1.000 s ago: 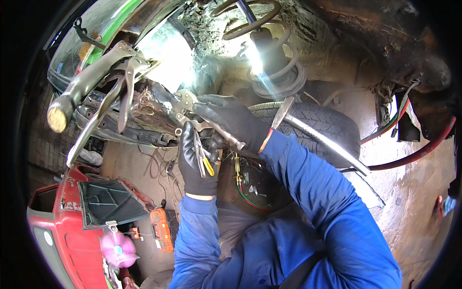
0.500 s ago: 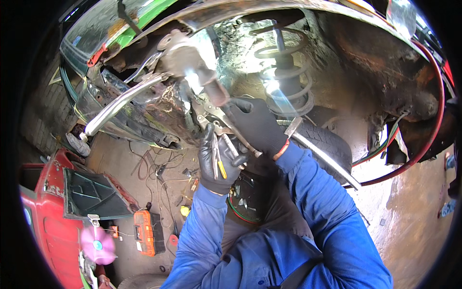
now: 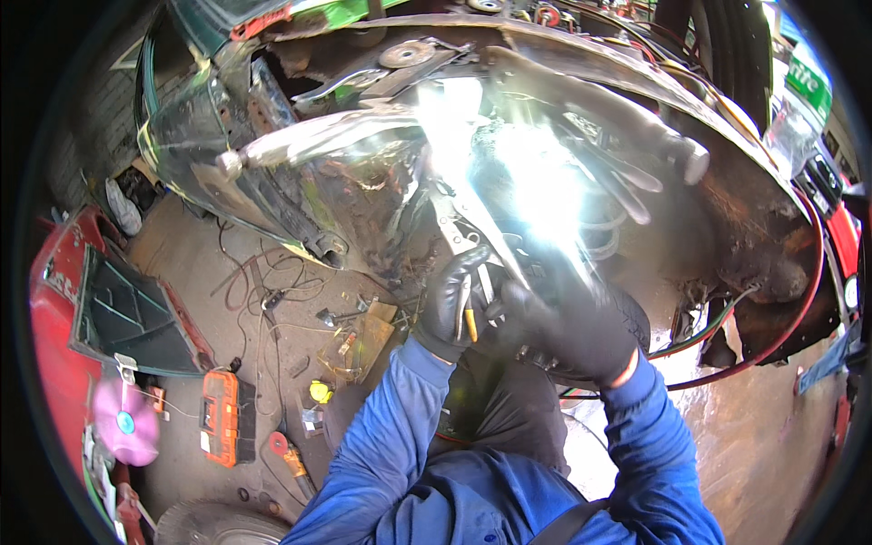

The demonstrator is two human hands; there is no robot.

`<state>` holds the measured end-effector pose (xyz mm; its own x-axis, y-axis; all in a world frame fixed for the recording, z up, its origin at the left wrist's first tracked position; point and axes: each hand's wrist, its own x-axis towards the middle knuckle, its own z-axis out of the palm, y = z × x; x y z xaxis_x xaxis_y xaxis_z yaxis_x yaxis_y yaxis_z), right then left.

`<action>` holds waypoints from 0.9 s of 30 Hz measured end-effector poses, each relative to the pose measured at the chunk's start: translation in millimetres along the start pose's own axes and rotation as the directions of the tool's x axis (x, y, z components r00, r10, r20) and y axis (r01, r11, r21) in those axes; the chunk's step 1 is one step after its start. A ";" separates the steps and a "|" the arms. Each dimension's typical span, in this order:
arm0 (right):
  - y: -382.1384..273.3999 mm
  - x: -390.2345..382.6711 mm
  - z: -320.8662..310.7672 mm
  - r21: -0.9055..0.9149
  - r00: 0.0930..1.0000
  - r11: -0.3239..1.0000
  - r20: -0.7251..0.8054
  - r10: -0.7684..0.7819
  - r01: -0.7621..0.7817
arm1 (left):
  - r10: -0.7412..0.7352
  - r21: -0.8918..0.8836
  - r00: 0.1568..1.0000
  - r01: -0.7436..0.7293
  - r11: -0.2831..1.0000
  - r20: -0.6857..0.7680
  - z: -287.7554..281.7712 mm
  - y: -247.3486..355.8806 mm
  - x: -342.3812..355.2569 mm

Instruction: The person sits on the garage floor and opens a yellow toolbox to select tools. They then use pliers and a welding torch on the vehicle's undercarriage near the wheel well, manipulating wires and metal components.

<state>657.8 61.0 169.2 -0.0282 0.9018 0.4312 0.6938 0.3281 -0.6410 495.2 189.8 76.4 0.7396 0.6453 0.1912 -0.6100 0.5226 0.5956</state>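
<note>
My gloved left hand point(image 3: 440, 309) is closed round yellow-handled pliers point(image 3: 470, 323) at the lower end of silver locking pliers point(image 3: 454, 222), whose upper part reaches toward rusty bodywork point(image 3: 354, 177). My gloved right hand point(image 3: 586, 331) is just right of it, smeared by motion, its fingers at the locking pliers' lower end; their grip is unclear. Above, more clamping pliers point(image 3: 300, 141) and a thick tool handle point(image 3: 636, 127) show blurred along the car's edge. Glare hides much of the middle, including part of a coil spring point(image 3: 599, 236).
A red vehicle point(image 3: 54, 318) with an open dark panel point(image 3: 127, 309) stands at left, near a pink disc point(image 3: 123, 422). An orange toolbox point(image 3: 227, 418), cables point(image 3: 263, 300) and a tyre point(image 3: 218, 527) lie on the floor. A red hose point(image 3: 808, 282) loops at right.
My view has tilted and shifted, showing more of the upper panel. My right hand has moved down and right relative to my left and is now blurred. Glare over the middle has grown.
</note>
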 end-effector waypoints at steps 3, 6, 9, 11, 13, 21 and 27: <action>-4.2 -16.2 12.1 -0.126 1.000 0.992 0.027 0.015 -0.011 | 0.021 -0.034 0.987 -0.027 0.999 -0.160 -15.8 -11.7 6.3; -0.9 -10.8 38.9 -0.187 0.998 0.982 -0.057 -0.041 0.030 | 0.007 -0.067 1.000 -0.008 0.998 -0.017 -34.3 -8.3 2.6; 0.8 -14.7 62.4 -0.147 0.994 0.989 -0.110 -0.009 -0.007 | -0.053 -0.023 0.999 0.053 0.998 0.015 -49.9 -4.7 -4.1; 1.2 -21.6 71.5 -0.086 0.993 0.992 -0.085 0.088 -0.095 | -0.059 0.061 0.998 0.057 0.996 0.030 -58.2 -4.3 -7.6; 1.3 -29.4 73.6 -0.074 0.990 0.992 -0.104 0.091 -0.099 | -0.072 0.149 0.996 0.065 0.987 0.045 -63.6 -6.6 -8.6; -0.6 -17.1 51.8 -0.156 0.985 0.988 -0.170 -0.014 -0.013 | -0.079 0.159 0.996 0.071 0.985 0.042 -57.6 -8.6 4.3; -3.9 -5.9 36.4 -0.141 0.988 0.989 -0.151 0.025 -0.047 | -0.117 0.015 0.993 0.117 0.993 -0.031 -30.4 0.3 -2.0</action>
<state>629.0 64.6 146.1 0.0986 0.8568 0.5062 0.7888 0.2428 -0.5646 485.0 205.7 52.5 0.7965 0.5970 0.0959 -0.5148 0.5863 0.6255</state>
